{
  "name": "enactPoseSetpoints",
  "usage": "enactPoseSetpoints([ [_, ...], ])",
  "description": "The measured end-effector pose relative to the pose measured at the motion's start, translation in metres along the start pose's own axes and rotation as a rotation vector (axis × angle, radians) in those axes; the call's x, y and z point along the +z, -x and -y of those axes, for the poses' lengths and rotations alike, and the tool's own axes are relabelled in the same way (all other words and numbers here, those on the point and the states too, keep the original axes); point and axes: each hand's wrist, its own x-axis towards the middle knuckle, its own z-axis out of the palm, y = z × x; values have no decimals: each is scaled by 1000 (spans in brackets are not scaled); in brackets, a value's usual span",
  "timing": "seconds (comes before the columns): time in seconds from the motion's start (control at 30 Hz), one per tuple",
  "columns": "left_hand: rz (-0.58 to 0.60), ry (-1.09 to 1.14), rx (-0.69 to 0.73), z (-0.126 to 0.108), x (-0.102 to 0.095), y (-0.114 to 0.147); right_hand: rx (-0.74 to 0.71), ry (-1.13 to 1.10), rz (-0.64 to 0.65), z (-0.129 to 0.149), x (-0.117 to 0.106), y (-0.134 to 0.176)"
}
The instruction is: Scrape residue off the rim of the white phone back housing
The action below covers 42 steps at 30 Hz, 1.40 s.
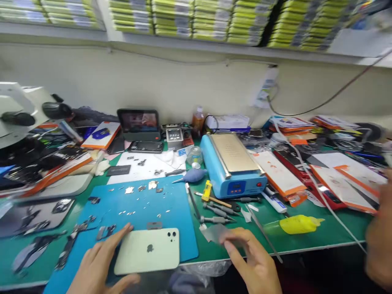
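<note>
A pale green smartphone point(150, 250) lies back up on the blue mat point(176, 204) near the bench's front edge. My left hand point(102, 261) spreads its thumb and fingers around the phone's left end; whether it touches the phone I cannot tell. To the right of the phone, my right hand point(251, 259) pinches a thin grey, partly see-through sheet point(216, 233) between thumb and fingers. That sheet is blurred. Tiny metal parts point(129, 190) and a small grey-brown piece point(154, 225) lie on the mat behind the phone.
Several screwdrivers point(217, 219), a blue air blower point(194, 175) and a blue heating plate machine point(234, 163) stand or lie behind my right hand. A yellow bottle point(300, 224) lies to the right. Another person's arm point(379, 237) reaches in at the right edge. A microscope point(21, 110) is at the left.
</note>
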Motion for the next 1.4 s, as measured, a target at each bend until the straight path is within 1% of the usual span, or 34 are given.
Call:
enactPoseSetpoints([
  [0.07,16,4,26,-4,-5,-1,-77,81,48,10,10,-15],
  [0.13,44,8,-3,-7,-9,-2,-147,129,112,21,23,-30],
  [0.2,85,29,-14,-9,-13,-5,-200,157,159,33,41,-43],
  [0.3,116,74,-33,-12,-20,-11,-256,204,244,51,70,-59],
  [0.37,123,105,-32,-15,-24,-16,-290,233,335,63,91,-67],
  [0.5,131,150,-31,-19,-32,-20,-327,273,563,80,129,-86],
  [0.6,144,165,-42,-21,-34,-20,-371,313,706,85,151,-97],
  [0.67,145,178,-49,-21,-36,-20,-421,339,767,86,161,-100],
  [0.8,132,205,-61,-21,-37,-19,-509,388,785,87,170,-97],
  [0.9,127,201,-43,-20,-37,-20,-555,418,782,87,171,-95],
  [1.1,114,157,-20,-20,-37,-21,-601,451,787,86,171,-96],
  [1.23,97,133,-6,-20,-37,-22,-602,462,770,87,169,-96],
  [1.4,88,115,2,-20,-37,-22,-584,458,787,89,169,-95],
])
